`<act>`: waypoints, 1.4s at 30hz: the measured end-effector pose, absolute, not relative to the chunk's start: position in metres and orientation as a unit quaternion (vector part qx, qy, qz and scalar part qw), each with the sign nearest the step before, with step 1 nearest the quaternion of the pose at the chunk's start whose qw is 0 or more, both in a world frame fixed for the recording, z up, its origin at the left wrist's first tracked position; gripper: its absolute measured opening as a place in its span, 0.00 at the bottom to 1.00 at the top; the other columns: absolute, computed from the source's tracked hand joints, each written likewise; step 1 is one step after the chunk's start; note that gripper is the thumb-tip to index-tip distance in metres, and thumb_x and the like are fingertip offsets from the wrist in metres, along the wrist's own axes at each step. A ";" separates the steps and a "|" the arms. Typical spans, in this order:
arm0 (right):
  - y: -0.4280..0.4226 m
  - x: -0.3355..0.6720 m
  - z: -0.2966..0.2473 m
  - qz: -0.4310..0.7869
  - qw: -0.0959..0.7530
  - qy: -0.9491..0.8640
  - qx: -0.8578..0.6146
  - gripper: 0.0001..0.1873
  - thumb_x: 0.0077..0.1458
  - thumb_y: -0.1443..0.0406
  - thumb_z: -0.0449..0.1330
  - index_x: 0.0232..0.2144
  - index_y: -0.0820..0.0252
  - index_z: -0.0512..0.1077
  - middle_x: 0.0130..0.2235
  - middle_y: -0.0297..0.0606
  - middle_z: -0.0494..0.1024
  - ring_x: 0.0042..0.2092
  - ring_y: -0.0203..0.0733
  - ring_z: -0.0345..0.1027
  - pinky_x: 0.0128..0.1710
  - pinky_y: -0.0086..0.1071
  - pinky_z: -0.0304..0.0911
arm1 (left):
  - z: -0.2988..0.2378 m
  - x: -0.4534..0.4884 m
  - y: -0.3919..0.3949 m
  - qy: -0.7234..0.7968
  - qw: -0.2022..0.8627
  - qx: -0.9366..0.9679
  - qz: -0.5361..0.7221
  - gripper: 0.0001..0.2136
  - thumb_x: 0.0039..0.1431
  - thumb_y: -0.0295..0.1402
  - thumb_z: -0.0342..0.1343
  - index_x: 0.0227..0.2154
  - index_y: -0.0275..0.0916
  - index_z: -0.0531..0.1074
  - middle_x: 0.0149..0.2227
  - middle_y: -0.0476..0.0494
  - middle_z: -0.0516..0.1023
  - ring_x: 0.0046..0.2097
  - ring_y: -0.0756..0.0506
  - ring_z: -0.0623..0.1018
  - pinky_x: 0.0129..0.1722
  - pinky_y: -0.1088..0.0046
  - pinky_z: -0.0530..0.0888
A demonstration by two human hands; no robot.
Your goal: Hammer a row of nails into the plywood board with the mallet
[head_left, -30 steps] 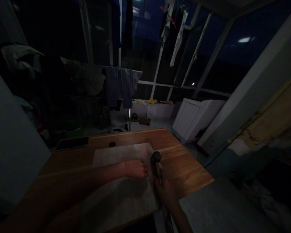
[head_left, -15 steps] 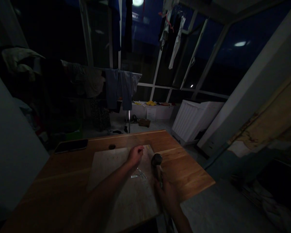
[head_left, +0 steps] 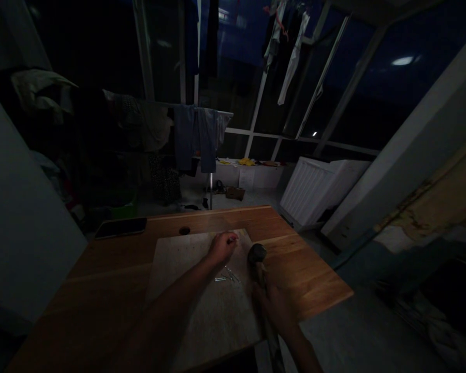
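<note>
My left hand (head_left: 223,247) is closed in a pinch over the far right part of a pale wooden board (head_left: 205,316). Whatever lies between its fingertips is too small and dark to make out. Several shiny nails (head_left: 229,277) lie loose on the board, just nearer than that hand. My right hand (head_left: 274,305) is wrapped round the handle of a hammer (head_left: 257,253), whose dark, thick head points away from me beside the board's right edge. Small dark marks run along the far left part of the board.
The board lies on a brown wooden table (head_left: 314,280). At the table's far left is a dark phone-like slab (head_left: 121,227), with a round hole (head_left: 184,230) to its right. Beyond stand a drying rack with trousers (head_left: 207,137) and a white ribbed appliance (head_left: 308,189).
The view has shifted slightly, moving the scene a little to the right. My left hand stays pinched at the same part of the board, and my right hand still holds the hammer.
</note>
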State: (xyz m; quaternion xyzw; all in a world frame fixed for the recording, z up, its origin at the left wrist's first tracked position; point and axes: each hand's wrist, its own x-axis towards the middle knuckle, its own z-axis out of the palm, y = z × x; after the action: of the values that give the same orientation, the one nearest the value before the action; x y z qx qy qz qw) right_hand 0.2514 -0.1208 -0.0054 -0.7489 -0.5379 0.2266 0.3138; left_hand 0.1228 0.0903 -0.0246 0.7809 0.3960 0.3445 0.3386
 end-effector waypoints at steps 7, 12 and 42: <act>-0.110 0.259 0.010 0.265 0.284 -0.525 -0.757 0.28 0.66 0.60 0.44 0.60 0.67 0.69 0.44 0.51 0.85 0.45 0.52 0.81 0.44 0.36 0.70 | -0.028 0.125 0.092 0.413 0.356 0.761 0.350 0.13 0.57 0.26 0.59 0.44 0.39 0.82 0.38 0.45 0.86 0.40 0.45 0.83 0.46 0.71 0.76; -0.090 0.253 0.027 0.241 0.306 -0.534 -0.750 0.29 0.68 0.56 0.44 0.62 0.64 0.69 0.46 0.49 0.85 0.46 0.53 0.81 0.45 0.37 0.69 | -0.029 0.125 0.091 0.417 0.368 0.749 0.360 0.14 0.56 0.26 0.60 0.46 0.37 0.80 0.38 0.45 0.85 0.41 0.45 0.83 0.46 0.71 0.75; -0.068 0.253 0.015 0.183 0.286 -0.548 -0.765 0.28 0.70 0.56 0.44 0.62 0.63 0.70 0.47 0.52 0.85 0.45 0.52 0.82 0.43 0.34 0.70 | -0.029 0.127 0.087 0.417 0.384 0.740 0.362 0.17 0.53 0.23 0.60 0.46 0.38 0.77 0.35 0.47 0.84 0.39 0.46 0.82 0.44 0.71 0.75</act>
State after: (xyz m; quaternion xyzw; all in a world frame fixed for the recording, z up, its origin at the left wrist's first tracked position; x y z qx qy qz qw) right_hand 0.2527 -0.0684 0.0152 -0.7648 -0.5477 0.1827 0.2860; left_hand 0.1268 0.0867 -0.0293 0.7399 0.4167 0.3623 0.3843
